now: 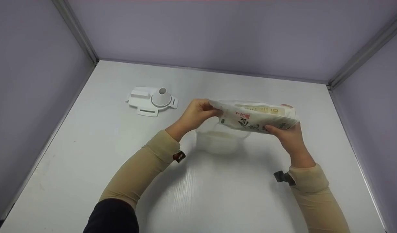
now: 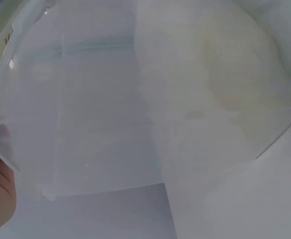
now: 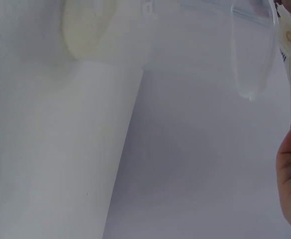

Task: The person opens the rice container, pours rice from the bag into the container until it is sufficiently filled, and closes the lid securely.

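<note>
Both hands hold a white printed plastic bag (image 1: 250,120) lengthwise above a clear, rounded container (image 1: 217,144). At the bag's left end, my left hand (image 1: 198,114) pinches the plastic between thumb and fingers. My right hand (image 1: 289,137) grips the other end, its thumb lying across the front and its fingers mostly hidden behind. Dark and red characters mark the bag. Through the container's wall (image 2: 95,109) in the left wrist view, a pale, off-white mass (image 2: 235,74) shows low down; what it is cannot be told. The bag's left end is over the container's opening.
On the white table (image 1: 88,145), back left, lies a flat white lid (image 1: 141,99) with slotted side flaps and a cone-shaped spout (image 1: 161,97). Grey-lilac panels (image 1: 217,35) stand behind and on both sides of the table.
</note>
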The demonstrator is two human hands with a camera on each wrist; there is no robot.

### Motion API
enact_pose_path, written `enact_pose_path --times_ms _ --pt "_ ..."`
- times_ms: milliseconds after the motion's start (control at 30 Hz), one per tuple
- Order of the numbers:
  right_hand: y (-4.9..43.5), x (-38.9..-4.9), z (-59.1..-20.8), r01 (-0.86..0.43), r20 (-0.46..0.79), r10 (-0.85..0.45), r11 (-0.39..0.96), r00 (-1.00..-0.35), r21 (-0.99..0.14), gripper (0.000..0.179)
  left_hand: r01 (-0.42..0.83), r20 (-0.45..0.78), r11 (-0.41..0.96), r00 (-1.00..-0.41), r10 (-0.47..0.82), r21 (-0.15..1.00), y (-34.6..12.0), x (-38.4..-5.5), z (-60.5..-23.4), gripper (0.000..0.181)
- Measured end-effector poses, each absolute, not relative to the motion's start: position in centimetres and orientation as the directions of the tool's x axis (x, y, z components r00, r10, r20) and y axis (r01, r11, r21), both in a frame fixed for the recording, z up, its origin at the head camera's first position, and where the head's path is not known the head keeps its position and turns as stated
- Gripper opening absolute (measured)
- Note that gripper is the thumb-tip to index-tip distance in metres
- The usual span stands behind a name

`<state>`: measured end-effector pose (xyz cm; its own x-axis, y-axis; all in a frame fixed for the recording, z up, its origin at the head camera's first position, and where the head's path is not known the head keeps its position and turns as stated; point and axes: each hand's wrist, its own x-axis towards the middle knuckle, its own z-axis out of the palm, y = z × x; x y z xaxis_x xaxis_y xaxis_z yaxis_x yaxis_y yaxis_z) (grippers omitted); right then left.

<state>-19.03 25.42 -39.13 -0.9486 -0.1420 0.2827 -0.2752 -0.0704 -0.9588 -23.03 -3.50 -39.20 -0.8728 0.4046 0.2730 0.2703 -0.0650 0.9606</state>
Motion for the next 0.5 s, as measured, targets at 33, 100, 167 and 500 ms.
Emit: enact_pose_path --times_ms 33,100,167,500 --pt "25.39 -19.02 -39.13 -0.274 0.280 -0.138 -0.061 -0.950 -0.960 0.056 0.273 0.276 -0.066 -0.871 0.405 0.960 -3.54 -23.02 -39.22 0.018" --pt "25.35 -19.01 -39.15 -0.271 0.275 -0.134 -0.051 -0.952 -0.961 0.057 0.278 0.280 -0.064 -0.870 0.406 0.958 -3.60 -23.00 -39.25 0.018" --pt "25.34 -19.00 -39.16 -0.269 0.273 -0.134 -0.051 -0.953 -0.962 0.057 0.284 0.282 -0.055 -0.870 0.405 0.957 -3.65 -22.97 -39.26 0.018" --pt "25.52 -18.90 -39.10 -0.302 0.319 -0.174 -0.119 -0.932 -0.946 0.055 0.276 0.258 -0.017 -0.875 0.410 0.961 -3.48 -22.99 -39.18 0.017"
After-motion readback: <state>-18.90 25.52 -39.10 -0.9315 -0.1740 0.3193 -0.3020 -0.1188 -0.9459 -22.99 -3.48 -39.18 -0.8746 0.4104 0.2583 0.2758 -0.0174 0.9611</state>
